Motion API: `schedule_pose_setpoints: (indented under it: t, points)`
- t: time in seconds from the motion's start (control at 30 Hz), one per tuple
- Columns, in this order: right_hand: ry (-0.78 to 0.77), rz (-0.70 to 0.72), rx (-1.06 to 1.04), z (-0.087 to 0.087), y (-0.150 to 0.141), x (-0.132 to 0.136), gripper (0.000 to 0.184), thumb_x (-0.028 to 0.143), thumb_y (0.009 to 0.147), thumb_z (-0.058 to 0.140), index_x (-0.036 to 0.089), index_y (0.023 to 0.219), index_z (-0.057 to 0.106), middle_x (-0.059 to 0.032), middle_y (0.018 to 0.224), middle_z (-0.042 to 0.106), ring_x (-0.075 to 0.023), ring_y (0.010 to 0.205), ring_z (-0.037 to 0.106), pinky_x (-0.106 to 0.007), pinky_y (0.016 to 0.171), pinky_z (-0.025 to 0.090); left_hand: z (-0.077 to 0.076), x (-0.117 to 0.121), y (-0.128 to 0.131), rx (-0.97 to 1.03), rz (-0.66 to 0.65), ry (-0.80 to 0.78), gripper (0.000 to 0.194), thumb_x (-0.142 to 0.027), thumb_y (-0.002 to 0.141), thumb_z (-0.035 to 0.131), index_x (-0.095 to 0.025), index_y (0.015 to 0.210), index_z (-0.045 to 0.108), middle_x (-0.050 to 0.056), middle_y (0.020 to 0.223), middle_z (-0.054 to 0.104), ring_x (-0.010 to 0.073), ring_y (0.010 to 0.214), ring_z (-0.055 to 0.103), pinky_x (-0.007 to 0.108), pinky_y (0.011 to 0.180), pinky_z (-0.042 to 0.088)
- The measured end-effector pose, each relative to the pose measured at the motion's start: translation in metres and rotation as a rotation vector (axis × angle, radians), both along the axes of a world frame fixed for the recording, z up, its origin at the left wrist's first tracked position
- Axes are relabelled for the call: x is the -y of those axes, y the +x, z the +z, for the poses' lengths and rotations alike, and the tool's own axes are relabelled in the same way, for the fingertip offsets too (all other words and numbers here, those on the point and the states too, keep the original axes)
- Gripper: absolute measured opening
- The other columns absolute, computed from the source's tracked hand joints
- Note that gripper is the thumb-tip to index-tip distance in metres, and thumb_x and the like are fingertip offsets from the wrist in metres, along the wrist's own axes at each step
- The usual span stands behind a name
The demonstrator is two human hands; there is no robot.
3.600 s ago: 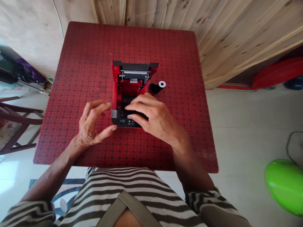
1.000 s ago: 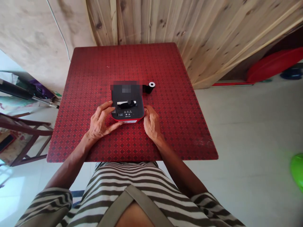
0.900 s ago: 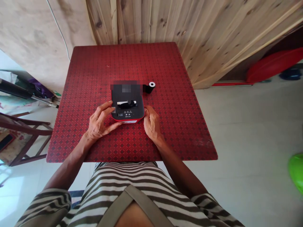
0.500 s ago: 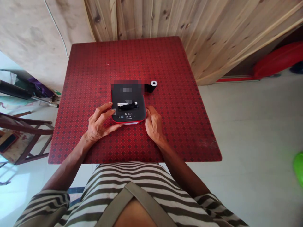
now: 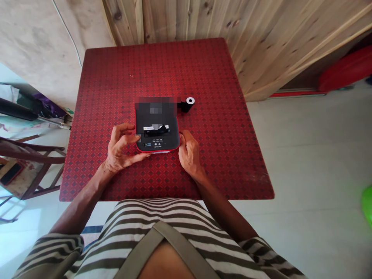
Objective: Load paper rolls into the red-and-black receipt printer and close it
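A small black and red printer with its lid closed sits in the middle of the red patterned table. My left hand rests at the printer's left front corner, fingers curled with the tips touching its side and the thumb along its front edge. My right hand lies against the printer's right front corner, fingers bent in toward it. A black roll with a white end lies on the table just right of the printer's back corner, touched by neither hand.
A wooden plank wall runs behind the table. A wooden chair frame stands at the left. A red object lies on the floor at the far right, and something green shows at the right edge.
The printer's lid, open 3.6 s ago with my right hand inside, is now closed. Over the last second both hands stay at its front corners; my left fingers curl in slightly.
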State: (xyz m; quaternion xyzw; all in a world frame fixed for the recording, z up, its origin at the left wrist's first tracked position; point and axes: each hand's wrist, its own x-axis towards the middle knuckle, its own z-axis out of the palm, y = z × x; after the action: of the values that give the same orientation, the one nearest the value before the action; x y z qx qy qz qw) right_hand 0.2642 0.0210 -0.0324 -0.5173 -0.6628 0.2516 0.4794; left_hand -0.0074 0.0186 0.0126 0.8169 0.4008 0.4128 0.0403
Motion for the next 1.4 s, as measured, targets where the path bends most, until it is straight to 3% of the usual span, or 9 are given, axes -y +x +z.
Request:
schedule_pose_setpoints:
  t: [0.33,0.63,0.9,0.97,1.07,1.17,1.27,1.4]
  points:
    - [0.016,-0.003,0.002,-0.001,0.0,0.001,0.049,0.051,0.118,0.034,0.021,0.103,0.07,-0.0079,0.097,0.075,-0.0203,0.088,0.07,-0.034,0.083,0.054,-0.001,0.0,-0.004,-0.001,0.038,-0.104,0.057,-0.07,0.08,0.089,-0.026,0.112,0.071,0.009,0.13,0.069,0.0238,0.114,0.071,0.046,0.095,0.068]
    - [0.023,0.0,0.004,-0.004,0.001,0.001,0.049,0.053,0.118,0.034,0.021,0.102,0.069,-0.0087,0.099,0.077,-0.02,0.091,0.072,-0.033,0.084,0.055,0.003,-0.001,0.002,0.061,-0.049,-0.027,0.051,-0.057,0.083,0.092,-0.025,0.116,0.07,0.007,0.123,0.069,0.0198,0.108,0.072,0.038,0.091,0.067]
    - [-0.054,-0.016,0.004,0.001,0.002,0.004,0.052,0.054,0.117,0.035,0.02,0.108,0.073,-0.011,0.106,0.08,-0.0224,0.097,0.076,-0.036,0.087,0.058,-0.007,0.008,0.006,0.024,0.048,-0.01,0.055,-0.06,0.087,0.088,-0.025,0.125,0.068,0.007,0.125,0.069,0.022,0.112,0.071,0.041,0.097,0.064]
    - [-0.018,-0.079,-0.001,0.012,0.005,0.005,0.045,0.051,0.117,0.04,0.021,0.11,0.073,-0.0092,0.104,0.081,-0.0216,0.094,0.077,-0.036,0.085,0.06,-0.007,0.011,0.009,0.034,0.067,0.001,0.058,-0.056,0.087,0.089,-0.026,0.13,0.066,0.007,0.125,0.069,0.0226,0.113,0.071,0.042,0.099,0.063]
    - [0.153,-0.136,0.086,0.043,0.011,0.0,0.028,0.04,0.115,0.052,0.024,0.112,0.075,-0.0062,0.101,0.082,-0.0205,0.093,0.077,-0.036,0.086,0.061,-0.006,0.014,0.012,0.061,0.067,0.004,0.06,-0.053,0.088,0.089,-0.026,0.135,0.063,0.008,0.126,0.069,0.0234,0.115,0.071,0.042,0.1,0.063]
    - [0.234,0.042,0.32,0.083,0.004,-0.021,0.021,0.028,0.113,0.057,0.026,0.115,0.078,-0.0061,0.109,0.083,-0.0214,0.102,0.077,-0.038,0.096,0.061,-0.008,0.015,0.013,0.053,0.066,0.012,0.064,-0.051,0.088,0.089,-0.026,0.139,0.06,0.009,0.127,0.068,0.0241,0.118,0.071,0.043,0.101,0.064]
    - [0.095,0.309,0.683,0.112,-0.018,-0.051,0.024,0.015,0.11,0.057,0.019,0.115,0.08,-0.0113,0.118,0.082,-0.026,0.114,0.076,-0.041,0.104,0.059,-0.011,0.017,0.013,0.019,0.07,0.009,0.068,-0.049,0.088,0.09,-0.025,0.143,0.058,0.01,0.13,0.068,0.025,0.121,0.071,0.043,0.103,0.064]
    - [-0.141,0.465,1.044,0.123,-0.05,-0.081,0.027,0.008,0.106,0.058,0.01,0.126,0.076,-0.0179,0.127,0.08,-0.0297,0.117,0.077,-0.04,0.099,0.059,-0.014,0.019,0.013,0.017,0.061,0.0,0.07,-0.045,0.091,0.088,-0.025,0.149,0.055,0.012,0.132,0.067,0.0253,0.122,0.071,0.042,0.104,0.066]
